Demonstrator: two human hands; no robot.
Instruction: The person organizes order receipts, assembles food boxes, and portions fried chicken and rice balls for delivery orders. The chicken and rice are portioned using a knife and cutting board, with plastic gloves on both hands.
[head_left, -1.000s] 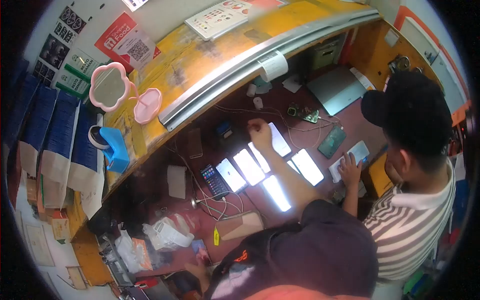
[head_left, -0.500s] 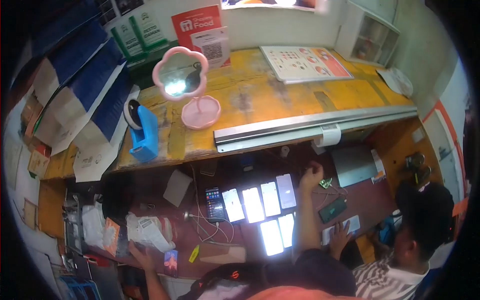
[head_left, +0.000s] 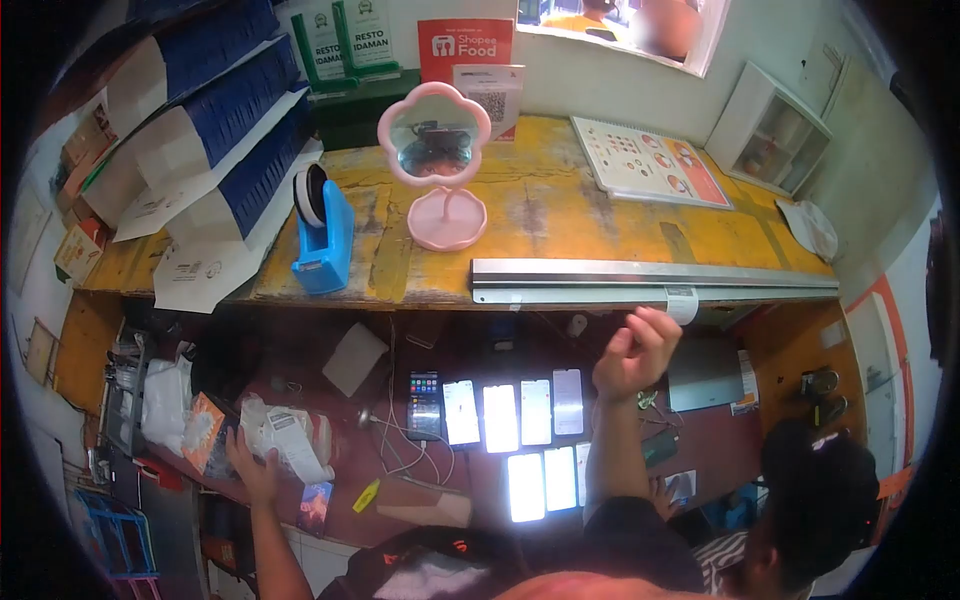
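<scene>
My left hand (head_left: 253, 470) is at the lower left with its fingers apart, against the near edge of a clear plastic bag (head_left: 262, 420); a white printed slip (head_left: 292, 440) lies on the bag. My right hand (head_left: 638, 355) is raised, its fingers loosely bent and the thumb apart, with nothing visible in it. Its fingertips are close beneath a paper slip (head_left: 682, 304) hanging from the metal order rail (head_left: 600, 272). Left of my right forearm, several lit phones (head_left: 501, 420) lie in two rows on the dark red lower shelf (head_left: 400, 350).
A pink flower-shaped mirror (head_left: 445, 222), blue tape dispenser (head_left: 328, 245) and menu sheet (head_left: 650, 160) stand or lie on the yellow counter (head_left: 560, 220). White cables (head_left: 400, 465) run beside the phones. At right a person in a dark cap (head_left: 820, 490) sits close by.
My right hand has risen toward the hanging slip. My left hand has moved up to the plastic bag. The head view has shifted, and the person at right appears lower.
</scene>
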